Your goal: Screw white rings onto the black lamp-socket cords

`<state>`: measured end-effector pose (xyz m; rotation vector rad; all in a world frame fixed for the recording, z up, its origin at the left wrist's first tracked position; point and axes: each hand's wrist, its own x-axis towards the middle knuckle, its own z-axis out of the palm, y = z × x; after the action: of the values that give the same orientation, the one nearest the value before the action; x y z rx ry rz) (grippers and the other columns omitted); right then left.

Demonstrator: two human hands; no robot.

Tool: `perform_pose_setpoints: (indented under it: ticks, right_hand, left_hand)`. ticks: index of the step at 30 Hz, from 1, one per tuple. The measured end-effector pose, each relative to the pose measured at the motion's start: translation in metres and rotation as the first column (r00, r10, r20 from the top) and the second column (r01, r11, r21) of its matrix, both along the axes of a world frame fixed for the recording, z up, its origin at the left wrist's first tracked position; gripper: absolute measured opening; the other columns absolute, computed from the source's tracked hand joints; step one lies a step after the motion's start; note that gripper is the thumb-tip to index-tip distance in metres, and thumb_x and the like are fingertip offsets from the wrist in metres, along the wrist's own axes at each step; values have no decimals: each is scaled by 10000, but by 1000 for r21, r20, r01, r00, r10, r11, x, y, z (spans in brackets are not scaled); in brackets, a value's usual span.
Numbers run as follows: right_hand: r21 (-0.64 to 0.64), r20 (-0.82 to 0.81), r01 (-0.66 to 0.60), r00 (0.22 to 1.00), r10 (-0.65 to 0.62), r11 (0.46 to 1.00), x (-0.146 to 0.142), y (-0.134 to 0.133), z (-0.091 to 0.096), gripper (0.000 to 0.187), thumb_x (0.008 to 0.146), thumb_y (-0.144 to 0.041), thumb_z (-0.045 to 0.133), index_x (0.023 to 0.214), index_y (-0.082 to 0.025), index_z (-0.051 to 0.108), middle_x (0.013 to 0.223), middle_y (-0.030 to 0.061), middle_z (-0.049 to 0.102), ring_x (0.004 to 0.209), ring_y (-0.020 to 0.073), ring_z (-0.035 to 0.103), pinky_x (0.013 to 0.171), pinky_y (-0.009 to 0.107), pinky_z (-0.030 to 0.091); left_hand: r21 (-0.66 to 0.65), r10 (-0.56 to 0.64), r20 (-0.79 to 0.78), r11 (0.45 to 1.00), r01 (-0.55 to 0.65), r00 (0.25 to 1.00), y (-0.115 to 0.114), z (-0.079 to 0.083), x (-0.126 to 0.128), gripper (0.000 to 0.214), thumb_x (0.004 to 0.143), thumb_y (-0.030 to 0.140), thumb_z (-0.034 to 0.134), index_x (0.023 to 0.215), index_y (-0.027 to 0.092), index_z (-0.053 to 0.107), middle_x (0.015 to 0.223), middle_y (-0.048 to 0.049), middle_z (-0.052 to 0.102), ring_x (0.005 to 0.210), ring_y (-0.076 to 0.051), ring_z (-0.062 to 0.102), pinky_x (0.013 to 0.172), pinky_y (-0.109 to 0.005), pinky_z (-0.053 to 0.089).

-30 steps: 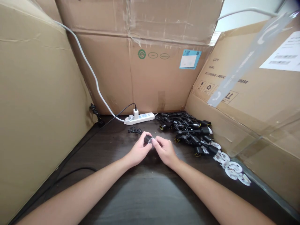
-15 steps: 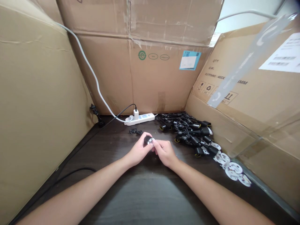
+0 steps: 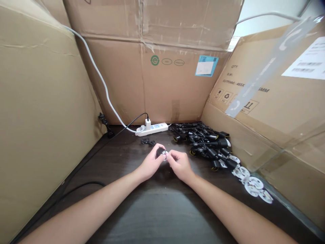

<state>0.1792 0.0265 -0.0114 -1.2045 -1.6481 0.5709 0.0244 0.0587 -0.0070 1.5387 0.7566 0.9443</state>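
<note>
Above the middle of the dark table, my left hand [image 3: 151, 163] is closed around a short black cylindrical part [image 3: 160, 151]. A small white disc [image 3: 164, 154] with dark holes shows at the end of that part, facing me. From the other side my right hand [image 3: 180, 164] pinches at the disc's edge with thumb and forefinger. My fingers cover much of both pieces, so I cannot tell how the disc is fixed. A little bundle of thin black cable [image 3: 146, 141] lies just beyond my left hand.
To the right is a pile of black cylindrical fittings with cables [image 3: 209, 144]. Several white discs [image 3: 251, 186] trail towards me from it. A white power strip [image 3: 153, 128] with a plugged-in adapter lies at the back. Cardboard boxes [image 3: 175, 91] wall in three sides. A black cable [image 3: 83, 161] crosses the left.
My right fingers have shifted slightly at the disc and the right hand has opened a small gap from the left. The disc has turned a little towards me.
</note>
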Motion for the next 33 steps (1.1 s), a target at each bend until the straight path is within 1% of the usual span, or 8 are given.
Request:
perform_pose_setpoints:
  ticks: [3, 6, 10, 12, 16, 21, 28, 33]
  right_hand:
    - [16, 10, 13, 1000, -13, 1000, 0, -1, 0, 386, 912, -345, 540, 562, -191, 491, 509, -42, 421, 499, 111, 392, 513, 250, 293]
    - [37, -4, 34, 999, -34, 999, 0, -1, 0, 340, 899, -332, 563, 596, -191, 503, 527, -45, 436, 501, 109, 396, 510, 244, 297]
    - [42, -18, 38, 999, -38, 998, -1, 1, -1, 285, 900, -325, 577, 652, -189, 542, 544, -45, 463, 507, 111, 412, 514, 239, 317]
    - [39, -25, 40, 999, -39, 998, -1, 1, -2, 282, 908, -329, 574, 665, -188, 558, 548, -41, 475, 508, 113, 420, 514, 238, 324]
    - [42, -79, 51, 996, -48, 998, -1, -1, -2, 268, 924, -334, 556, 701, -187, 575, 575, -28, 521, 522, 121, 456, 517, 239, 345]
    - [53, -83, 58, 995, -53, 997, -1, -1, 1, 255, 923, -329, 554, 707, -192, 560, 583, -26, 529, 528, 125, 462, 522, 241, 353]
    - [38, -66, 54, 996, -51, 998, -1, 1, 1, 235, 896, -335, 579, 704, -202, 548, 578, -33, 512, 527, 125, 458, 520, 243, 359]
    - [37, -98, 51, 994, -47, 998, -1, 0, 0, 217, 876, -321, 600, 703, -200, 551, 581, -33, 514, 526, 122, 454, 516, 240, 361]
  left_hand:
    - [4, -18, -14, 1000, 18, 1000, -1, 0, 0, 157, 871, 299, 520, 994, 205, 492, 672, 64, 415, 576, -101, 361, 557, -237, 306]
    - [-13, -15, -19, 1000, 15, 1000, -1, 0, 0, 161, 868, 295, 516, 1000, 206, 488, 662, 69, 404, 547, -94, 342, 530, -231, 289]
    - [-91, -21, 17, 996, 22, 1000, 1, 0, 0, 205, 863, 327, 538, 1015, 215, 459, 655, 84, 385, 497, -75, 287, 479, -217, 249]
    - [-118, -54, 36, 991, 58, 998, 1, 1, -1, 266, 849, 353, 571, 1038, 219, 439, 676, 86, 394, 497, -71, 285, 467, -212, 247]
    - [-74, -130, 56, 988, 134, 990, 0, 3, -1, 367, 801, 314, 650, 1072, 215, 422, 789, 62, 448, 585, -71, 368, 538, -207, 316]
    - [-6, -104, 45, 994, 105, 994, -1, 3, 1, 327, 806, 283, 653, 1036, 207, 433, 879, 28, 471, 758, -108, 459, 692, -233, 388]
    - [14, -85, 19, 996, 85, 996, 0, 3, 1, 357, 747, 243, 662, 1024, 211, 440, 874, 27, 480, 784, -130, 469, 702, -243, 405]
    - [32, -83, 21, 996, 82, 996, 1, 1, 1, 317, 761, 194, 630, 1025, 203, 455, 869, 35, 480, 771, -117, 463, 704, -230, 402]
